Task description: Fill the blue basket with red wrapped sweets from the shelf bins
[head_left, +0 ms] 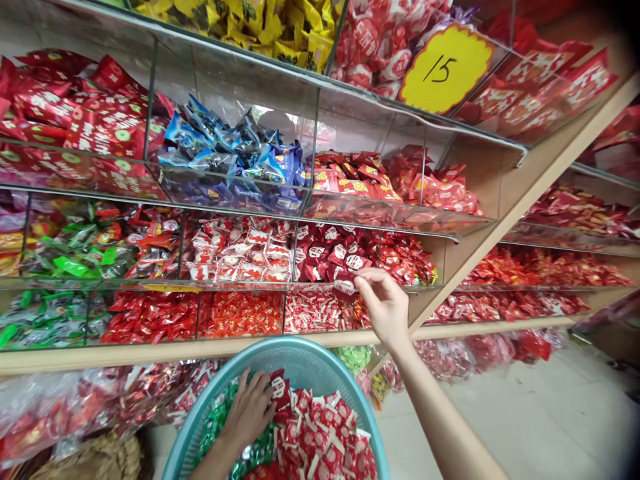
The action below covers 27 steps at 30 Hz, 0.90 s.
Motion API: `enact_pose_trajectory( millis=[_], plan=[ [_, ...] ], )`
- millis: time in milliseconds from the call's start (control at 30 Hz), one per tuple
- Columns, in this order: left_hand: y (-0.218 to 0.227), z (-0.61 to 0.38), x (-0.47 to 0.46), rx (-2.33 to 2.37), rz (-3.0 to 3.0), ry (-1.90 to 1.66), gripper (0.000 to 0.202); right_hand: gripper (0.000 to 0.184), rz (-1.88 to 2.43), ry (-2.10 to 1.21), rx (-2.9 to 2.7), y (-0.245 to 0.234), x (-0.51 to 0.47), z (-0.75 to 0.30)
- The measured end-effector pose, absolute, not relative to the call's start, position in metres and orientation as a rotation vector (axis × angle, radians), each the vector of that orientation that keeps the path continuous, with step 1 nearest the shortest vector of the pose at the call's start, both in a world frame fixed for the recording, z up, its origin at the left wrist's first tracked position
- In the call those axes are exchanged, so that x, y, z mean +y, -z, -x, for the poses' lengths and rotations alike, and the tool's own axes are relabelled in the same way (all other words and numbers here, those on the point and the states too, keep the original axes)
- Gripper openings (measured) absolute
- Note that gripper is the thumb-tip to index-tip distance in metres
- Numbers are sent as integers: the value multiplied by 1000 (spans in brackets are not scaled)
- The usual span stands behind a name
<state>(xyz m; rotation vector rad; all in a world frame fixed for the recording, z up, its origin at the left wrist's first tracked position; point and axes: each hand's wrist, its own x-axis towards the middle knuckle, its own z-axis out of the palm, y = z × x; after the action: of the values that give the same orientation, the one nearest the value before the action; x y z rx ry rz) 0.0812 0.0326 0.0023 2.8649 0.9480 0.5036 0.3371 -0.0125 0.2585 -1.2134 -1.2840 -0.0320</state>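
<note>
My right hand (383,303) is raised at the shelf, thumb and forefinger pinched on a dark red candy packet (344,283). The packet is at the front edge of a compartment of similar dark red candies (320,250). My left hand (250,407) reaches into a teal plastic basket (295,345), fingers slightly apart over green-wrapped candies (215,420). Beside its fingertips lies a dark red packet (280,390). Red-and-white wrapped candies (325,437) fill the basket's right side.
Clear-fronted shelves hold blue-wrapped candies (225,150), yellow packets (280,30) and several red kinds. A yellow price tag (447,68) reads 15. A slanting wooden upright (493,247) stands right of my hand. Bagged candies (100,407) lie under the shelf.
</note>
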Motion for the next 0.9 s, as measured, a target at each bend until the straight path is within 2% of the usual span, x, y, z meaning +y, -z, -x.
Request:
enact_pose_trajectory(
  millis=[100,200,367,500,700,800,900],
  plan=[
    [-3,-82,32,963,-2848,-514,22,18,1281,-284,-1324,-218,-18,-314],
    [-3,-83,30,993,-2834,-530,20,23,1368,-613,-1346,-157,-12,-298],
    [-3,-84,28,1029,-2832,-554,19,18,1617,-754,-1328,-65,2,-291],
    [-2,-83,28,1007,-2861,-554,20,11,1747,-765,-1339,-33,7,-293],
    [2,-82,31,1012,-2888,-541,21,14,1800,-818,-1354,-39,4,-291],
    [4,-82,33,998,-2888,-559,21,19,1745,-655,-1450,-80,-1,-294],
    [4,-82,33,988,-2865,-576,21,26,1605,-386,-1544,-145,-3,-308]
  ],
)
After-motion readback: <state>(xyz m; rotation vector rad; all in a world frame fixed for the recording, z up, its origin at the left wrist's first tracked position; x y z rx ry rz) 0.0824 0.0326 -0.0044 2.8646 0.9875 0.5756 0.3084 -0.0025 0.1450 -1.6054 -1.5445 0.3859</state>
